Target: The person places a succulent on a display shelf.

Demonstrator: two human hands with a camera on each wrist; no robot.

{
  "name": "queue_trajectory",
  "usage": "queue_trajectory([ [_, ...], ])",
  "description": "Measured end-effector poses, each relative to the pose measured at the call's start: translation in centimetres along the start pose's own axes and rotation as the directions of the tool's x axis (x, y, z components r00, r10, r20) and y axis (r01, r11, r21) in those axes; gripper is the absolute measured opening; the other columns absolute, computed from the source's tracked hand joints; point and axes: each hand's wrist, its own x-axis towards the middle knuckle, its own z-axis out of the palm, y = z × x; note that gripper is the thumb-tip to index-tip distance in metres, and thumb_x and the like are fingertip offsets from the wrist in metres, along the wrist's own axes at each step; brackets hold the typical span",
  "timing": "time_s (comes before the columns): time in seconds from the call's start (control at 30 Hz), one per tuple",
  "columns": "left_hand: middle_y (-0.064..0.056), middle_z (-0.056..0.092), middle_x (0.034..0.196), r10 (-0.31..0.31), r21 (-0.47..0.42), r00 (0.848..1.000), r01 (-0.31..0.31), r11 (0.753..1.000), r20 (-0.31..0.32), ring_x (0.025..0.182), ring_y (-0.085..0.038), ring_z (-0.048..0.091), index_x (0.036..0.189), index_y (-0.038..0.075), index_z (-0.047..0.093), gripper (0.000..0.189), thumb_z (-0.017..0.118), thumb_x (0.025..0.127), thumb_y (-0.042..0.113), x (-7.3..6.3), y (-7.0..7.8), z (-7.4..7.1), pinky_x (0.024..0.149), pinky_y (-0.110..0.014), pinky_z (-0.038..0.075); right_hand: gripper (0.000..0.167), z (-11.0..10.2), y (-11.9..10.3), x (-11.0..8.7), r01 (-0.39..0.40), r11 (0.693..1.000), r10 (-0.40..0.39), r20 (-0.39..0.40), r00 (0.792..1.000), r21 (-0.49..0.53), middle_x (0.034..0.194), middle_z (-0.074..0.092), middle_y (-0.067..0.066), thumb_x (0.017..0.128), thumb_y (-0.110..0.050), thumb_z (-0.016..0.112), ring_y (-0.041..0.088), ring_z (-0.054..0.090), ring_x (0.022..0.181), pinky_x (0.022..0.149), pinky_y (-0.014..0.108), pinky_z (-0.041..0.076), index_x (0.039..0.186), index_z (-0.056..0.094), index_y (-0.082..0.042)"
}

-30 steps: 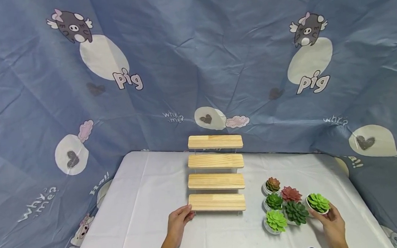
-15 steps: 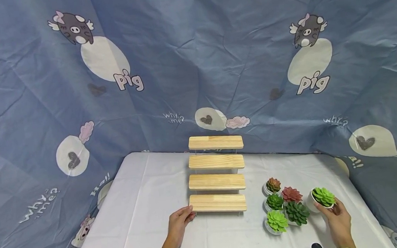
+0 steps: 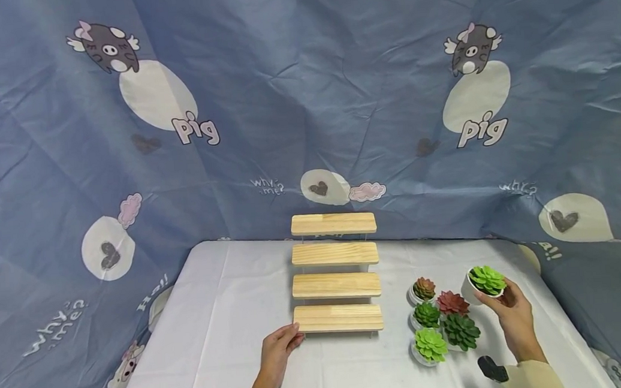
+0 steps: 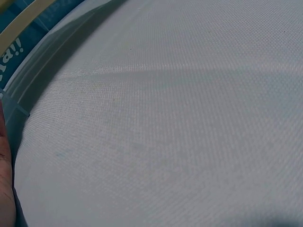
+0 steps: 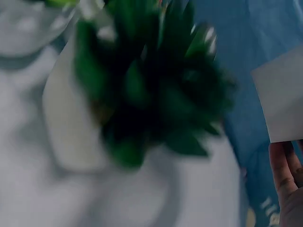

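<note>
Head view: right hand (image 3: pixel 510 315) grips the light-green succulent pot (image 3: pixel 485 283), now lifted higher and farther back than 0.5 s ago, clear of the 5 pots (image 3: pixel 440 323) on the tabletop (image 3: pixel 227 320). Left hand (image 3: pixel 279 347) unchanged, relaxed fingers touching the wooden riser (image 3: pixel 338 317).

Left wrist view: only white cloth (image 4: pixel 180 123).

Right wrist view: blurred pot (image 5: pixel 142 94), close.

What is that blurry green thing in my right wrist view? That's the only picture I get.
Observer: A light green succulent in a white pot, gripped by the right hand.
Operator: Are there other plants?
Observer: Five more potted succulents stand clustered on the white table.
Operator: What's the other hand doing?
Observer: The left hand touches the lowest step of a wooden four-step stand.
</note>
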Motion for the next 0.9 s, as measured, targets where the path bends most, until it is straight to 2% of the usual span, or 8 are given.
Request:
queue_trajectory([
  [0.1,-0.003,0.069,0.081,0.007,-0.011,1.0,-0.007,1.0,0.003,0.075,-0.01,0.066,0.106,-0.015,0.062,0.03,0.067,0.091,0.011,0.0,0.1,-0.1,0.073,-0.021,0.056,0.071,2.0,-3.5,-0.9,0.036,0.999,-0.033,0.08,0.996,-0.034,0.121,0.052,-0.012,0.084,-0.017,0.077,0.003,0.051,0.1,0.078,0.007,0.045,0.144,0.04,-0.018],
  [0.2,-0.003,0.069,0.08,0.01,-0.014,1.0,-0.01,1.0,-0.001,0.075,-0.01,0.066,0.104,-0.014,0.062,0.028,0.067,0.091,0.01,-0.1,0.2,0.0,0.073,-0.021,0.056,0.07,4.2,-7.6,-2.4,0.062,0.996,-0.051,0.158,0.986,-0.063,0.118,0.051,-0.014,0.087,-0.015,0.074,0.002,0.051,0.1,0.08,0.008,0.046,0.146,0.036,-0.009],
  [0.3,-0.003,0.069,0.08,0.005,-0.009,1.0,-0.005,1.0,-0.004,0.075,-0.01,0.066,0.104,-0.013,0.062,0.027,0.067,0.091,0.011,0.0,0.2,-0.1,0.073,-0.021,0.056,0.068,6.0,-10.0,-3.4,0.08,0.991,-0.058,0.195,0.979,-0.108,0.114,0.051,-0.017,0.088,-0.014,0.073,-0.001,0.052,0.098,0.077,0.008,0.047,0.144,0.035,-0.003],
  [0.47,-0.003,0.068,0.082,-0.027,0.004,1.0,0.027,1.0,0.002,0.076,-0.01,0.065,0.105,-0.012,0.062,0.028,0.067,0.091,0.011,0.0,0.0,-0.3,0.074,-0.021,0.056,0.07,7.7,-11.1,-3.5,0.081,0.984,-0.042,0.241,0.97,-0.156,0.116,0.049,-0.014,0.088,-0.015,0.072,-0.004,0.053,0.099,0.077,0.01,0.049,0.144,0.032,0.0],
  [0.73,-0.004,0.069,0.083,-0.026,0.009,1.0,0.026,1.0,0.011,0.076,-0.01,0.065,0.106,-0.012,0.062,0.029,0.066,0.092,0.013,0.2,0.1,-0.2,0.073,-0.02,0.056,0.069,10.3,-12.9,-2.7,0.106,0.988,-0.068,0.293,0.954,-0.115,0.12,0.052,-0.006,0.087,-0.018,0.074,-0.001,0.055,0.102,0.082,0.011,0.049,0.143,0.036,-0.001],
  [0.9,-0.004,0.069,0.082,-0.024,-0.005,1.0,0.024,1.0,0.005,0.075,-0.011,0.066,0.103,-0.011,0.063,0.027,0.068,0.09,0.012,0.2,0.1,-0.1,0.072,-0.02,0.056,0.072,12.4,-14.3,-2.7,0.11,0.986,-0.062,0.334,0.94,-0.125,0.133,0.049,0.011,0.087,-0.021,0.074,0.001,0.053,0.107,0.084,0.011,0.048,0.145,0.035,-0.003],
])
